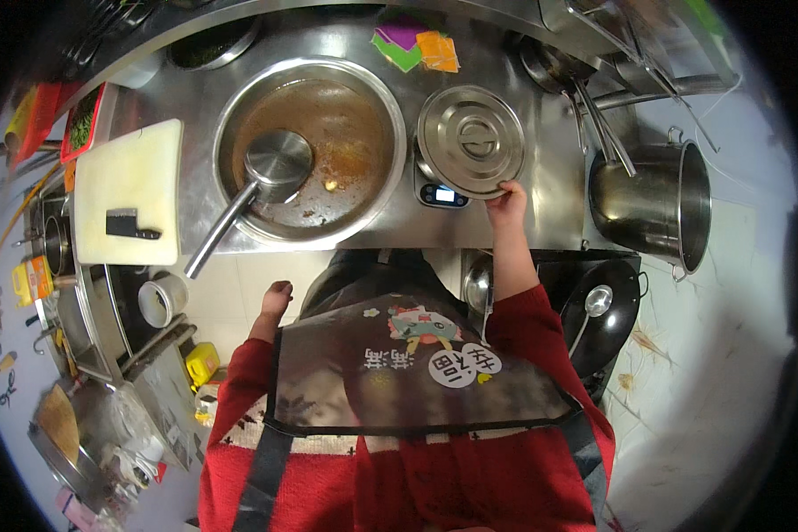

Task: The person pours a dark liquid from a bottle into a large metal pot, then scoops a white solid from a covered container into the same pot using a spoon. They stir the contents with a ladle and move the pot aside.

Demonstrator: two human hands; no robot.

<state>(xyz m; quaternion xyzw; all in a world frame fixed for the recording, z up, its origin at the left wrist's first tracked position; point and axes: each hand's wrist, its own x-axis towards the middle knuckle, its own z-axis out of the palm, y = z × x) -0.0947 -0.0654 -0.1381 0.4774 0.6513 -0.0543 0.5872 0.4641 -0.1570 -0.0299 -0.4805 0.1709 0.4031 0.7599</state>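
Observation:
My right hand [507, 203] grips the near rim of a round stainless steel lid [452, 123] with a raised handle at its middle. Under the lid, the side of a metal container shows at the left, and a digital kitchen scale [444, 195] with a lit display juts out below. Its remaining parts are covered by the lid. My left hand [278, 298] hangs beside my apron, fingers curled, with nothing visible in it. Between the hands, on the counter, stands a wide steel basin [397, 166] of brown liquid. A steel ladle [279, 166] rests in it, its handle over the near rim.
A cleaver [132, 225] lies on a white cutting board [130, 173] at the left. Colored cloths [415, 48] lie behind the lid. At the right are long-handled pans [555, 70], a tall steel pot [638, 199] and a black wok [602, 332] holding a ladle [598, 301].

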